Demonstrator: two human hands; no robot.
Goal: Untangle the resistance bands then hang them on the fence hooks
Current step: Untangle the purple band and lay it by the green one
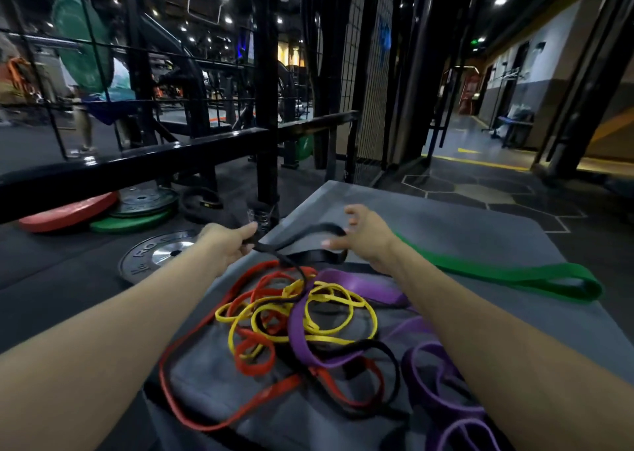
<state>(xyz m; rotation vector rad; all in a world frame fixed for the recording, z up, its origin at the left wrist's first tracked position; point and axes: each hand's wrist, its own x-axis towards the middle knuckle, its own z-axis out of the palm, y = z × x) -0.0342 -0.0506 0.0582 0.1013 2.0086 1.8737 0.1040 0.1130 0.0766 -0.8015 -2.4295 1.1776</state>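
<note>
Far left on the floor: red weight plate [68,212], green weight plate [128,223] leaning by it, a grey steel plate [161,251] closer to you. Black rail [137,162] runs above them, wire fence [368,73] stands behind, centre-right; hooks can't be made out. Your left hand [226,244] reaches out over the grey mat's [463,231] left edge, fingers curled and pinching the black resistance band [308,232], which is lifted off the mat and arcs over to your right hand [365,236]. Right hand sits at the band's other end, fingers spread and loosely bent, thumb out toward the band; whether it actually grips the band, can't tell, blurred. Below and between your forearms, the tangled pile lies on the mat: red band [178,378] looping widest on the left, yellow bands [329,316] knotted in the middle, purple bands [363,284] crossing right and trailing to the bottom right corner. A tail of the black band drops from the left hand into the pile. Right of your right hand, the green band [514,273] lies flat on the mat, apart from the pile.
</note>
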